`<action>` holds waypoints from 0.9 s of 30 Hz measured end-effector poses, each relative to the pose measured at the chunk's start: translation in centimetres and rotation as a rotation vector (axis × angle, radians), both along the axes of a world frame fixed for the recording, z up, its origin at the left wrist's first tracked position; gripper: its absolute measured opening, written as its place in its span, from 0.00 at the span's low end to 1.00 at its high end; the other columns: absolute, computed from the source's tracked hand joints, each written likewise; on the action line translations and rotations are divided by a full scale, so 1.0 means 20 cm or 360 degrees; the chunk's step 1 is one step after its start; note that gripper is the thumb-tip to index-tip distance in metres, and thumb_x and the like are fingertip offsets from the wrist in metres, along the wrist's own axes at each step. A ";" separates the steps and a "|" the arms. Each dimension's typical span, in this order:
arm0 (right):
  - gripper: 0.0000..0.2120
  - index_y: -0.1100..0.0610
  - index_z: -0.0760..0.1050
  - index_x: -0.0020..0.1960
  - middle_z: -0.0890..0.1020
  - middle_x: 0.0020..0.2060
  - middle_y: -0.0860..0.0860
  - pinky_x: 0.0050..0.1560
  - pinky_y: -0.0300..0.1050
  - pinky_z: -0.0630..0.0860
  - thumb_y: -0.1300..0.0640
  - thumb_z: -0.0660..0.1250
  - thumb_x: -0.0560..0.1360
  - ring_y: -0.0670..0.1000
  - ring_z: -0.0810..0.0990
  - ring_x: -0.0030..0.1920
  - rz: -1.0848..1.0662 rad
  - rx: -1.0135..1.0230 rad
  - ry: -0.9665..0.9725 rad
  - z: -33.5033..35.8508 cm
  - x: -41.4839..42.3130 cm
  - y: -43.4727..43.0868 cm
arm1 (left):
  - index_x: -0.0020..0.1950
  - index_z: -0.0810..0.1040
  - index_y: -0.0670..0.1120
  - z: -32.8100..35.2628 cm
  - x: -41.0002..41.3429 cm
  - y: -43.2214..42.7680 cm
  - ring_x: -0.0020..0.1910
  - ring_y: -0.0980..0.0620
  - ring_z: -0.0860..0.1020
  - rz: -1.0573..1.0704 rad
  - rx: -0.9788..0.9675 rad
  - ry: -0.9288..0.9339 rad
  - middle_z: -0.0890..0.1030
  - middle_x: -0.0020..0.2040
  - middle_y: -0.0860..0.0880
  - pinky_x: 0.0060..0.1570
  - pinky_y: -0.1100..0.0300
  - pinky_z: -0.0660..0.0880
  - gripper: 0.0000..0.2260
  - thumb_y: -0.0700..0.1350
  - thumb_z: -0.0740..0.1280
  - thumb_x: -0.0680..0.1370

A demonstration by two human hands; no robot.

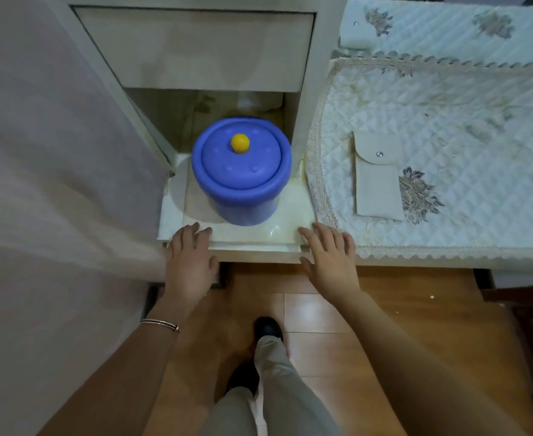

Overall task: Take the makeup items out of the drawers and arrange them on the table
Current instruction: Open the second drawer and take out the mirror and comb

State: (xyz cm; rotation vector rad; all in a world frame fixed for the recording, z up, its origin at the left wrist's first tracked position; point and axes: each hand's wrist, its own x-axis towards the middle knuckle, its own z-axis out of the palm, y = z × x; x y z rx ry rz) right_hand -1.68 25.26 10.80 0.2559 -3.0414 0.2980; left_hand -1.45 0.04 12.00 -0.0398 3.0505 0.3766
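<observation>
A blue round container [241, 171] with a lid and a yellow knob stands in the pulled-out lower drawer [259, 247] of a cream cabinet. My left hand [189, 262] rests on the drawer's front edge at its left corner, fingers spread. My right hand [331, 256] lies on the front edge at the right corner, fingers apart. Neither hand holds an object. The upper drawer [196, 48] is shut. To the right is the table [447, 121], covered with a quilted cream cloth. What lies in the drawer behind the container is dim.
A beige snap pouch [377, 180] lies on the tablecloth near the cabinet. A pale curtain or wall [54, 152] fills the left. My leg and dark shoe [268, 332] stand on the wooden floor below the drawer. A dark chair edge [526, 309] shows at the right.
</observation>
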 end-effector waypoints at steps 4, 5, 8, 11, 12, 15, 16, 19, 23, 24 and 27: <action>0.22 0.57 0.71 0.63 0.76 0.61 0.58 0.58 0.56 0.71 0.63 0.68 0.70 0.60 0.75 0.59 -0.0111 -0.0288 -0.0188 0.10 0.26 0.05 | 0.59 0.76 0.41 0.03 0.19 -0.04 0.64 0.39 0.71 -0.0143 0.0278 -0.0117 0.75 0.64 0.40 0.63 0.45 0.70 0.17 0.44 0.59 0.73; 0.21 0.58 0.70 0.64 0.75 0.61 0.57 0.59 0.55 0.71 0.62 0.66 0.71 0.60 0.75 0.60 -0.0211 -0.0361 -0.0267 0.11 0.37 0.06 | 0.59 0.76 0.42 0.04 0.26 -0.05 0.60 0.41 0.74 -0.0168 0.0349 -0.0216 0.77 0.61 0.41 0.60 0.48 0.72 0.16 0.44 0.58 0.75; 0.20 0.57 0.68 0.66 0.74 0.63 0.54 0.63 0.47 0.66 0.60 0.62 0.75 0.55 0.71 0.64 -0.0574 -0.0607 -0.0587 0.08 0.78 0.06 | 0.60 0.75 0.45 -0.02 0.52 -0.07 0.55 0.46 0.78 -0.0222 0.0447 -0.0629 0.80 0.57 0.46 0.53 0.55 0.74 0.12 0.43 0.61 0.77; 0.19 0.58 0.67 0.67 0.73 0.64 0.55 0.62 0.40 0.66 0.60 0.62 0.76 0.52 0.71 0.64 -0.0992 -0.0930 -0.0882 0.04 1.24 0.04 | 0.54 0.77 0.48 -0.12 0.77 -0.08 0.55 0.49 0.78 -0.0337 0.0522 -0.1050 0.81 0.56 0.45 0.55 0.60 0.72 0.08 0.42 0.63 0.76; 0.19 0.59 0.68 0.66 0.74 0.64 0.55 0.60 0.40 0.67 0.60 0.63 0.76 0.53 0.72 0.63 -0.1149 -0.1002 -0.0981 0.03 1.39 0.04 | 0.52 0.76 0.50 -0.15 0.84 -0.08 0.55 0.50 0.77 -0.0364 0.0532 -0.1194 0.81 0.56 0.46 0.55 0.61 0.72 0.06 0.42 0.64 0.76; 0.18 0.61 0.69 0.64 0.76 0.61 0.58 0.56 0.42 0.69 0.59 0.64 0.75 0.55 0.75 0.60 -0.1581 -0.1181 -0.1175 -0.03 1.77 0.06 | 0.53 0.77 0.45 -0.21 1.01 -0.04 0.56 0.51 0.75 -0.0277 0.0619 -0.1469 0.79 0.54 0.47 0.53 0.65 0.67 0.07 0.42 0.65 0.76; 0.18 0.61 0.70 0.64 0.77 0.60 0.58 0.56 0.43 0.70 0.59 0.65 0.75 0.55 0.76 0.58 -0.1706 -0.1229 -0.1204 -0.04 1.88 0.07 | 0.54 0.78 0.43 -0.22 1.04 -0.02 0.56 0.50 0.75 -0.0190 0.0687 -0.1508 0.78 0.54 0.46 0.54 0.64 0.67 0.08 0.41 0.66 0.76; 0.18 0.60 0.71 0.62 0.79 0.53 0.57 0.57 0.46 0.71 0.58 0.66 0.74 0.55 0.76 0.54 -0.2015 -0.1351 -0.1237 -0.08 2.12 0.12 | 0.50 0.78 0.43 -0.22 1.09 0.09 0.47 0.51 0.77 -0.0010 0.0786 -0.1512 0.79 0.51 0.44 0.44 0.64 0.71 0.05 0.40 0.65 0.76; 0.16 0.62 0.71 0.61 0.77 0.45 0.54 0.59 0.50 0.69 0.60 0.65 0.74 0.57 0.75 0.53 -0.2307 -0.1596 -0.1190 -0.08 2.28 0.27 | 0.53 0.77 0.40 -0.20 1.15 0.29 0.38 0.53 0.72 0.0067 0.0742 -0.1545 0.77 0.44 0.46 0.34 0.65 0.67 0.07 0.40 0.63 0.77; 0.16 0.62 0.71 0.61 0.77 0.44 0.54 0.59 0.50 0.69 0.60 0.65 0.74 0.58 0.75 0.54 -0.2352 -0.1646 -0.1196 -0.08 2.31 0.32 | 0.54 0.77 0.40 -0.21 1.16 0.35 0.38 0.52 0.73 0.0098 0.0722 -0.1559 0.77 0.44 0.45 0.34 0.64 0.67 0.08 0.41 0.62 0.78; 0.15 0.61 0.71 0.60 0.77 0.46 0.55 0.53 0.47 0.71 0.59 0.65 0.74 0.57 0.76 0.53 -0.2379 -0.1720 -0.1259 -0.12 2.37 0.55 | 0.56 0.75 0.40 -0.22 1.20 0.55 0.43 0.50 0.74 0.0265 0.0735 -0.1551 0.77 0.48 0.44 0.35 0.63 0.67 0.10 0.43 0.61 0.79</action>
